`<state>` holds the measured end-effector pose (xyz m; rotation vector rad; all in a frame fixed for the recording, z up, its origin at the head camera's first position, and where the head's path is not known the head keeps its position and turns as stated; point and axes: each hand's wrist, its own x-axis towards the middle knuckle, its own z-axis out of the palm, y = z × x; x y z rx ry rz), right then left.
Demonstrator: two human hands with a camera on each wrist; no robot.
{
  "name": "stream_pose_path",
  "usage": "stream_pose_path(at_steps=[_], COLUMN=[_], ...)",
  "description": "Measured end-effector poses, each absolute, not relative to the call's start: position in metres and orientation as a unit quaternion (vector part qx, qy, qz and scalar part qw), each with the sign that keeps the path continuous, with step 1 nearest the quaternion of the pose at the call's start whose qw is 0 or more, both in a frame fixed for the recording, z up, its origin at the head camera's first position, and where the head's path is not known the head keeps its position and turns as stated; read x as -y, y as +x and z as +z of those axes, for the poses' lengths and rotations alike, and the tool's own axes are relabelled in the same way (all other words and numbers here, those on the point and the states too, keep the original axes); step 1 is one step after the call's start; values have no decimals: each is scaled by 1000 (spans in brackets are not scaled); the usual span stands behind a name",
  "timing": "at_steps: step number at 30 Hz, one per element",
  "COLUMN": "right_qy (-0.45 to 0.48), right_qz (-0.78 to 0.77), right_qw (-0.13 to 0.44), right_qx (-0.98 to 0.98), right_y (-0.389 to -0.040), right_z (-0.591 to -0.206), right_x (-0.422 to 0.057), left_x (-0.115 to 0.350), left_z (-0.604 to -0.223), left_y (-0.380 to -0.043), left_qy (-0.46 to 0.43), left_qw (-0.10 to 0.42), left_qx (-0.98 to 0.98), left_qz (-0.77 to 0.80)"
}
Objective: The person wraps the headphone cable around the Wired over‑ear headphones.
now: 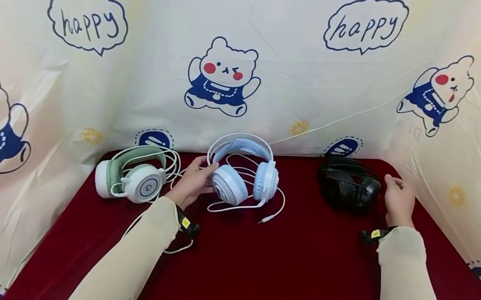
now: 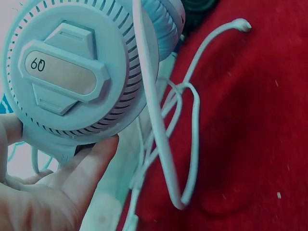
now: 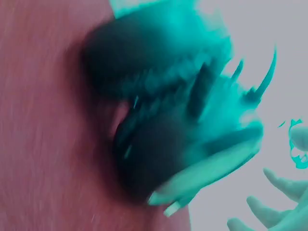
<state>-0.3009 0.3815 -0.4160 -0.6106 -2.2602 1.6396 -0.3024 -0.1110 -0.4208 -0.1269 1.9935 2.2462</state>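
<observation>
Pale blue and white headphones (image 1: 231,184) stand near the back of the red cloth, headband up. My left hand (image 1: 191,183) pinches them at the left side, where the ear cup meets the band. Close up in the left wrist view, thumb and fingers hold the base of the round ear cup (image 2: 72,72), whose white cable (image 2: 192,144) hangs beside it. To the right lie black headphones (image 1: 344,186). My right hand (image 1: 399,202) is just to their right, fingers spread and holding nothing; in the right wrist view the black headphones (image 3: 154,149) look blurred.
Green and white headphones (image 1: 148,185) lie at the left, their white cable looped behind and trailing under my left wrist. A red cloth (image 1: 275,283) covers the table. White printed fabric (image 1: 278,98) hangs behind and at both sides, close to the table's edges.
</observation>
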Motion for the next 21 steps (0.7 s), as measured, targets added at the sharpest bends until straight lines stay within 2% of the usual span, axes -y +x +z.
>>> stream_pose_path(at_steps=[3, 8, 12, 16, 21], right_qy=[-211, -148, -73, 16, 100], right_qz=[567, 564, 590, 655, 725], right_qw=[207, 297, 330, 281, 128], right_qx=[769, 756, 734, 702, 670], right_y=[-298, -292, -287, -284, -281], right_z=[-402, -375, -361, -355, -357], right_x=[-365, -324, -286, -248, -210], left_x=[109, 108, 106, 106, 104], left_z=[-413, -400, -390, -382, -377], left_y=[-298, -290, -282, -273, -264], left_qy=[-31, -23, -13, 1, 13], left_qw=[55, 22, -11, -44, -85], left_qx=[-655, -645, -638, -644, -656], left_qz=[753, 763, 770, 763, 750])
